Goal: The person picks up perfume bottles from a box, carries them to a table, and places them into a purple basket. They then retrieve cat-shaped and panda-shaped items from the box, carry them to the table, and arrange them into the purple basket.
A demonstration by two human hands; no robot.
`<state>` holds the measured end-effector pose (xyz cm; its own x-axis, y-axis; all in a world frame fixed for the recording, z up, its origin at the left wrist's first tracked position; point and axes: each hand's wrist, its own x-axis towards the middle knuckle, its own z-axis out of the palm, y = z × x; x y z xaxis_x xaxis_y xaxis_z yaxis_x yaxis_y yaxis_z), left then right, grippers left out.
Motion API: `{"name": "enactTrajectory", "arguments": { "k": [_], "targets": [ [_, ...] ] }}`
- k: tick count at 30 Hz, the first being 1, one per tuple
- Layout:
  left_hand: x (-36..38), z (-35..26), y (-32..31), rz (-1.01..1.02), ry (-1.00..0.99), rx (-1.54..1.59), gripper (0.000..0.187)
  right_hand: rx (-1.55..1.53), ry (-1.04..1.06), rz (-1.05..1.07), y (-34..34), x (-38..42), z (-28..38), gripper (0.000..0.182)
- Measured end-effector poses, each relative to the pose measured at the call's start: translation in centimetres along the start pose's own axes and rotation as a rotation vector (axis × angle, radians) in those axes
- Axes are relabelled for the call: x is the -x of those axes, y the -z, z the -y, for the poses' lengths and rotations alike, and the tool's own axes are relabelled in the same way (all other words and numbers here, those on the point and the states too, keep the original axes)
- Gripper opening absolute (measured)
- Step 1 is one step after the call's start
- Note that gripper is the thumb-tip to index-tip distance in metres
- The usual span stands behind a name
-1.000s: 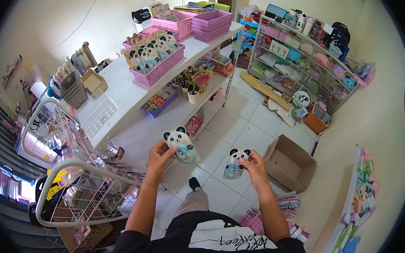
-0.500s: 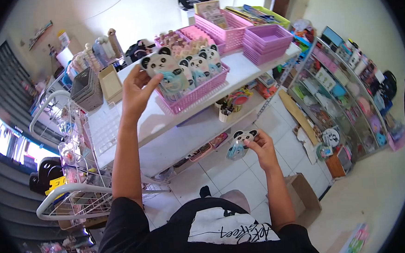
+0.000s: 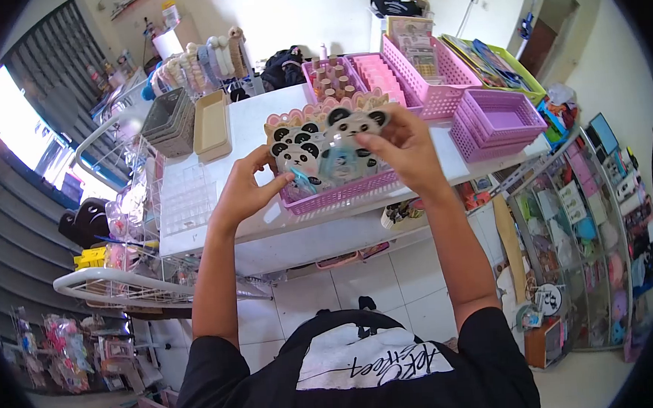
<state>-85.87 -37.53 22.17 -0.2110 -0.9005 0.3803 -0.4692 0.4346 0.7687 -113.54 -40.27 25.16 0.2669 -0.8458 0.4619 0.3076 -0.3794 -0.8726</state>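
A pink basket (image 3: pixel 348 193) near the front edge of the white table holds several panda-topped packs. My left hand (image 3: pixel 247 190) pinches a panda pack (image 3: pixel 297 159) with light-blue contents at the basket's left side. In my right hand (image 3: pixel 405 150), another panda pack (image 3: pixel 355 126) is held by its right edge, over the middle of the basket and in front of the packs there. Part of the basket's contents is hidden behind this pack.
Behind stand a basket of corked bottles (image 3: pixel 332 80) and a larger pink basket (image 3: pixel 438 77). Stacked purple baskets (image 3: pixel 497 122) are at right. Grey baskets (image 3: pixel 168 124), a beige tray (image 3: pixel 212 126) and a clear divided tray (image 3: pixel 188 201) sit left. A wire cart (image 3: pixel 121 276) stands beside the table.
My right hand has risen from beside the table to the basket with its panda pack. My left hand is now lower on the basket's left side. The view has shifted.
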Motion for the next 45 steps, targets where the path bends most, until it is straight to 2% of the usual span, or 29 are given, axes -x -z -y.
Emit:
{"name": "enactTrajectory", "arguments": {
  "k": [1, 2, 4, 5, 7, 8, 9, 11, 12, 14, 17, 21, 22, 24, 25, 26, 27, 29, 31, 33, 35, 36, 37, 40, 45],
  "targets": [
    [0.2, 0.3, -0.1, -0.010, 0.012, -0.004, 0.036, 0.001, -0.041, 0.097, 0.1, -0.5, -1.2, 0.016],
    [0.4, 0.8, -0.2, -0.044, -0.001, -0.088, 0.034, -0.006, -0.047, 0.109, 0.3, -0.6, -2.1, 0.016],
    [0.5, 0.8, -0.4, -0.090, -0.007, -0.173, 0.033, 0.185, -0.099, 0.235, 0.6, -0.6, -3.1, 0.019],
    [0.6, 0.6, -0.7, -0.126, -0.007, -0.173, 0.035, 0.182, -0.104, 0.247, 0.7, -0.6, -3.2, 0.019],
    [0.7, 0.3, -1.0, -0.166, 0.000, -0.176, 0.037, 0.687, 0.051, 0.313, 0.3, -0.6, -1.9, 0.029],
    [0.6, 0.2, -1.0, -0.163, 0.002, -0.189, 0.035, 0.814, 0.171, 0.285, -0.3, -0.4, -0.7, 0.034],
    [0.6, 0.1, -0.9, -0.159, 0.002, -0.201, 0.034, 0.811, 0.171, 0.288, -0.3, -0.6, -1.0, 0.034],
    [0.8, 0.2, -1.1, -0.179, -0.001, -0.214, 0.034, 1.048, 0.622, 0.242, 0.0, -1.2, -2.0, 0.039],
    [0.8, 0.3, -1.2, -0.197, -0.005, -0.226, 0.034, 1.051, 0.626, 0.240, 0.1, -0.9, -2.1, 0.039],
    [1.0, 0.1, -1.4, -0.208, -0.008, -0.237, 0.034, 1.265, 0.634, 0.205, 0.1, -0.2, -2.2, 0.047],
    [0.8, 0.1, -1.5, -0.222, -0.004, -0.241, 0.035, 1.323, 0.674, 0.158, 0.0, 0.0, -2.5, 0.045],
    [1.1, 0.0, -1.7, -0.230, 0.036, -0.247, 0.037, 1.317, 0.663, 0.161, 0.0, 0.6, -2.7, 0.044],
    [1.1, -0.4, -1.9, -0.232, 0.029, -0.248, 0.037, 1.255, 0.639, 0.159, 0.0, 0.6, -2.7, 0.038],
    [0.9, -1.8, -2.6, -0.451, -0.061, -0.219, 0.036, 1.196, 0.623, 0.152, 0.2, 0.3, -2.5, 0.032],
    [0.5, -2.4, -2.6, -0.451, -0.066, -0.219, 0.036, 1.132, 0.526, 0.189, 0.3, 0.1, -2.4, 0.026],
    [0.2, -3.1, -2.5, -0.496, -0.222, -0.331, 0.036, 1.066, 0.426, 0.224, 0.4, 0.2, -2.3, 0.020],
    [0.0, -3.9, -2.6, -0.537, -0.377, -0.441, 0.037, 1.067, 0.422, 0.219, 0.3, 0.2, -2.0, 0.020],
    [-0.2, -5.4, -3.2, -0.462, -0.408, -0.467, 0.036, 1.133, 0.509, 0.213, -0.1, 0.1, -1.2, 0.011],
    [-0.6, -5.7, -3.9, -0.301, -0.439, -0.589, 0.031, 1.188, 0.486, 0.229, -0.1, 0.1, -0.1, 0.013],
    [-0.8, -5.2, -4.6, -0.308, -0.403, -0.547, 0.027, 1.242, 0.463, 0.244, 0.3, -0.1, 0.4, 0.016],
    [-1.1, -5.0, -4.7, -0.376, -0.429, -0.636, 0.025, 1.006, 0.507, 0.136, 1.6, -0.7, 0.6, 0.021],
    [-1.3, -5.1, -4.9, -0.373, -0.431, -0.633, 0.025, 0.958, 0.489, 0.067, 3.0, -0.9, 0.3, 0.029],
    [-1.5, -5.5, -5.0, -0.387, -0.408, -0.644, 0.025, 0.959, 0.487, 0.067, 4.5, -0.9, 0.2, 0.029],
    [-2.5, -6.8, -5.9, -0.405, -0.362, -0.669, 0.031, 0.771, 0.225, -0.055, 7.5, -0.7, -0.5, 0.035],
    [-3.8, -7.1, -7.2, -0.429, -0.289, -0.706, 0.039, 0.644, 0.065, -0.032, 8.5, 0.0, -2.9, 0.040]
  ]
}}
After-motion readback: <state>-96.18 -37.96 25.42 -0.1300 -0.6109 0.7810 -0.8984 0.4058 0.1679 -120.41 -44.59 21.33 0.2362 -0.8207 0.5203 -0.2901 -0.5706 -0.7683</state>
